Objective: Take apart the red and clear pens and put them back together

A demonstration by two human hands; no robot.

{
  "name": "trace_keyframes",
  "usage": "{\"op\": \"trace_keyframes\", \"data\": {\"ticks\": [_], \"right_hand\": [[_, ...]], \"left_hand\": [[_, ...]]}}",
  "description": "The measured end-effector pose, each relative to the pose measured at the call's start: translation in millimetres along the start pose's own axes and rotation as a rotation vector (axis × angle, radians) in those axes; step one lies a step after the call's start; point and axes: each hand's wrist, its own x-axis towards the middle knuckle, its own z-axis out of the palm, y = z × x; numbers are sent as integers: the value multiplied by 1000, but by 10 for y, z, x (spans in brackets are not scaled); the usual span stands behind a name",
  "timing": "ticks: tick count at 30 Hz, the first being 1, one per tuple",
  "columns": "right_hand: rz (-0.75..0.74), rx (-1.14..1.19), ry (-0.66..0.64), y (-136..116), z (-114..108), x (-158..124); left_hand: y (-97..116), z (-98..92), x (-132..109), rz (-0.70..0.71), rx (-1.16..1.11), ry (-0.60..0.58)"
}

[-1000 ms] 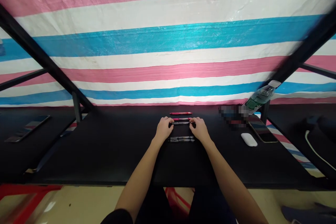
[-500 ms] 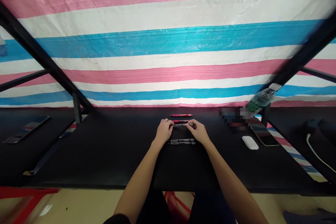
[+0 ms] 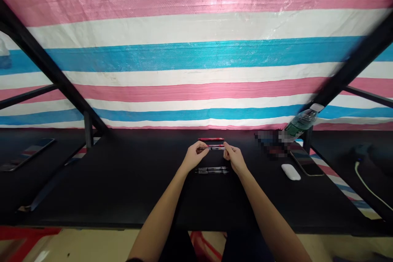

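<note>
Two pens lie close together between my hands, a red one (image 3: 216, 145) behind and a dark, clear-barrelled one (image 3: 217, 148) in front. My left hand (image 3: 196, 154) pinches at their left ends. At the right ends, the closed fingers of my right hand (image 3: 232, 156) press on them; which of the two pens each hand grips is too small to tell. Behind them lies another red pen (image 3: 211, 139), untouched. Nearer my body, two dark clear-barrelled pens (image 3: 212, 170) rest side by side on the black tabletop (image 3: 129, 188).
At the right are a white rounded case (image 3: 290, 172), a phone (image 3: 307, 163), a leaning bottle (image 3: 299, 125) and blurred-out items (image 3: 272, 141). Another phone (image 3: 29, 154) lies far left. Black frame bars slope on both sides before a striped sheet (image 3: 196, 55).
The dark pen between my hands is now right against the red pen. My right hand's fingers have curled in more, and the view has shifted slightly.
</note>
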Motion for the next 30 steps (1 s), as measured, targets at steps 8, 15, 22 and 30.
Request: {"op": "trace_keyframes", "data": {"ticks": [8,15,22,30], "right_hand": [[19,99,-47,24,25,1],[35,104,-69,-2,55,1],[31,89,-66,24,50,8],[52,122,-78,35,35,2]], "left_hand": [[64,4,-21,-19,184,41],[34,-25,-10,17,58,-2],[67,-18,-21,29,134,-33],[53,19,-21,0,164,21]]}}
